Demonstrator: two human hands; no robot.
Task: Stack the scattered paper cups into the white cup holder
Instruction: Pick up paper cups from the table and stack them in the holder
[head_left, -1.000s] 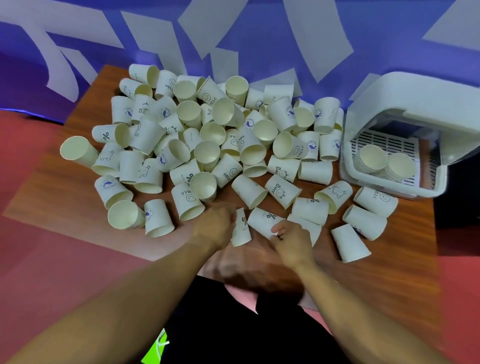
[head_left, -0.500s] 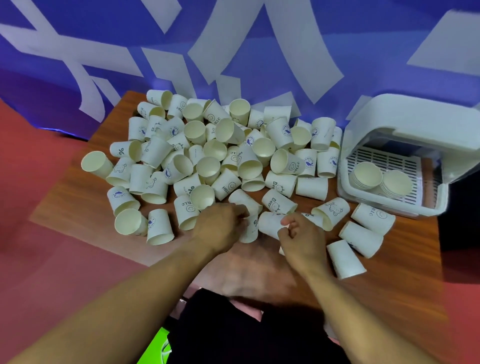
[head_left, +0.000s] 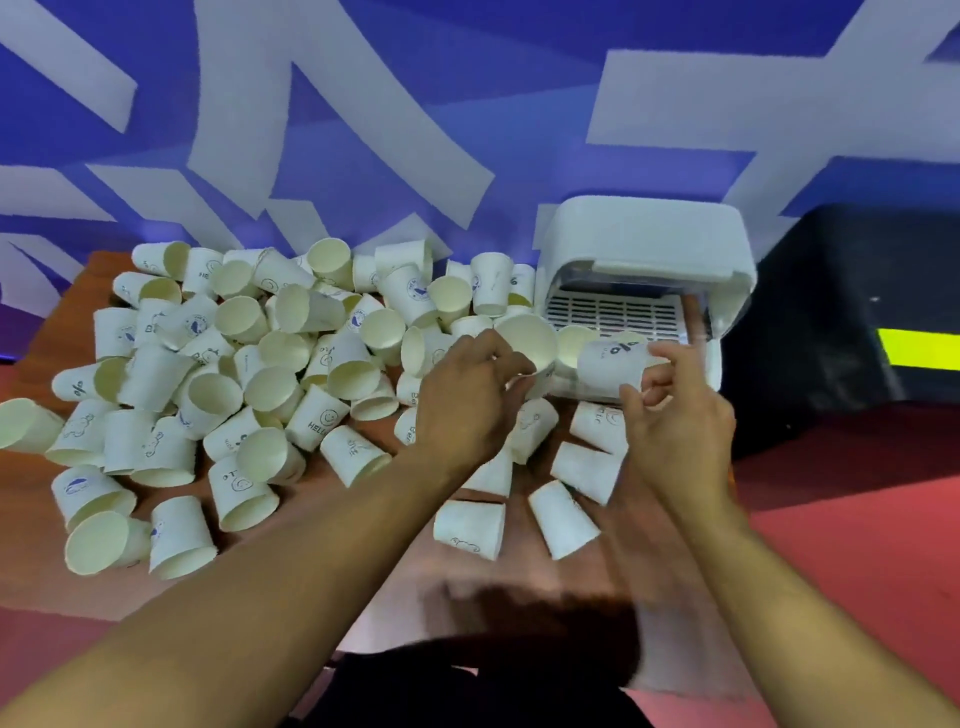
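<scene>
While left hand (head_left: 465, 402) grips tapered paper cup (head_left: 527, 340) | right hand (head_left: 675, 421) pinches printed cup (head_left: 608, 364)

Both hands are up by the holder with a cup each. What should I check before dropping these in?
1. Left hand grips the plain cup: ok.
2. Right hand grips the percent-print cup: ok.
3. White cup holder opening faces the hands: ok.
4. Stacks inside the holder in sight for aiming: cannot tell; the held cups cover most of the inside.
5. Both held cups turned the same way: cannot tell.
6. Scattered cups all gathered: not ok; many lie loose to the left.
</scene>
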